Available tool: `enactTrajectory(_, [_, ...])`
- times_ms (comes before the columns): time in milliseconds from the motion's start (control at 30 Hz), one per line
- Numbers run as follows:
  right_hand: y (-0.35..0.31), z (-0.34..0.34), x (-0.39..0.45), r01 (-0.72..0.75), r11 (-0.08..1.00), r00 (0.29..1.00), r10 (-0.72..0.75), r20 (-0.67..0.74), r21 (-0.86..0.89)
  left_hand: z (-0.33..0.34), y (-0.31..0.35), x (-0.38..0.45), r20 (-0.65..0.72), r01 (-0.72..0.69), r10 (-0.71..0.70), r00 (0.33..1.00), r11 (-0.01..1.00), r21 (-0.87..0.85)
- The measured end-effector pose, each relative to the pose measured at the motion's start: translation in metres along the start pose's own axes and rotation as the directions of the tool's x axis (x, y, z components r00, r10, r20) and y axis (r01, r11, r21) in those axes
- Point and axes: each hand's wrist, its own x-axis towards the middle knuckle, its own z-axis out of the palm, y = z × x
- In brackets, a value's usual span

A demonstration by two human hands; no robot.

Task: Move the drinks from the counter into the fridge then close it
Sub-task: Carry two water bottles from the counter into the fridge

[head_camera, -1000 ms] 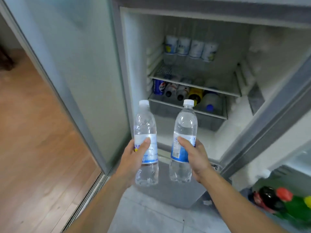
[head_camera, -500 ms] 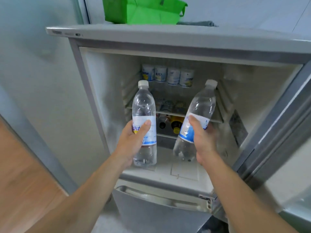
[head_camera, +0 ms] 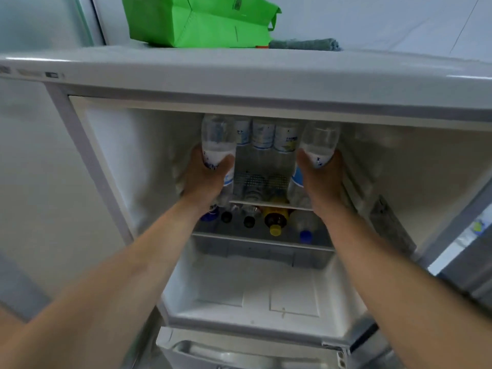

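Reaching into the open fridge, the left hand grips one water bottle and the right hand grips a second water bottle, both held at the upper shelf beside a back row of standing bottles. Below, drinks lie on a lower shelf. A green bag and a folded grey cloth rest on the fridge top, against a pale wall.
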Motion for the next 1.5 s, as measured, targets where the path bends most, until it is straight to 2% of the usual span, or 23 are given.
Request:
enactTrajectory(133, [0.013, 0.005, 0.027, -0.007, 0.998, 1.0, 0.008, 0.003, -0.058, 0.008, -0.021, 0.026, -0.036, -0.049, 0.047, 0.998, 0.998, -0.04])
enactTrajectory(267, [0.026, 0.01, 0.05, -0.048, 0.997, 0.998, 0.046, -0.033, -0.063, 0.016, -0.034, 0.046, -0.069, -0.038, 0.034, 0.997, 0.998, -0.055])
enactTrajectory(433, [0.041, 0.015, 0.081, -0.07, 0.982, 0.997, 0.066, -0.028, -0.174, 0.024, -0.042, 0.067, -0.074, -0.03, 0.026, 0.997, 0.998, -0.054])
enactTrajectory(600, [0.056, 0.015, 0.09, -0.019, 0.96, 0.999, 0.011, -0.031, -0.279, 0.022, -0.05, 0.08, -0.037, -0.035, 0.034, 0.999, 0.999, -0.001])
enactTrajectory(633, [0.059, 0.013, 0.089, -0.014, 0.938, 0.999, 0.002, -0.035, -0.346, 0.02, -0.053, 0.081, -0.029, -0.041, 0.042, 0.999, 0.999, 0.025])
enactTrajectory(700, [0.065, 0.007, 0.088, -0.01, 0.826, 0.999, -0.011, -0.033, -0.564, 0.017, -0.059, 0.082, -0.016, -0.057, 0.059, 0.998, 0.994, 0.098])
enactTrajectory(767, [0.071, 0.004, 0.089, -0.022, 0.753, 1.0, 0.017, -0.014, -0.658, 0.017, -0.064, 0.082, -0.016, -0.049, 0.052, 0.999, 0.987, 0.154])
enactTrajectory(867, [0.074, 0.006, 0.098, -0.069, 0.78, 0.997, 0.078, -0.014, -0.622, 0.018, -0.065, 0.085, -0.014, -0.052, 0.058, 0.998, 0.96, 0.276])
enactTrajectory(1000, [0.079, 0.013, 0.117, -0.089, 0.774, 0.995, 0.098, -0.02, -0.627, 0.014, -0.06, 0.086, 0.012, -0.018, 0.014, 1.0, 0.865, 0.501])
enactTrajectory(1200, [0.082, 0.021, 0.137, -0.136, 0.757, 0.986, 0.164, -0.016, -0.64, 0.011, -0.052, 0.083, 0.009, -0.013, 0.009, 1.0, 0.848, 0.53])
enactTrajectory(1500, [0.075, 0.014, 0.141, -0.117, 0.694, 0.98, 0.197, 0.03, -0.711, 0.015, -0.053, 0.083, -0.005, -0.006, 0.011, 1.0, 0.836, 0.548])
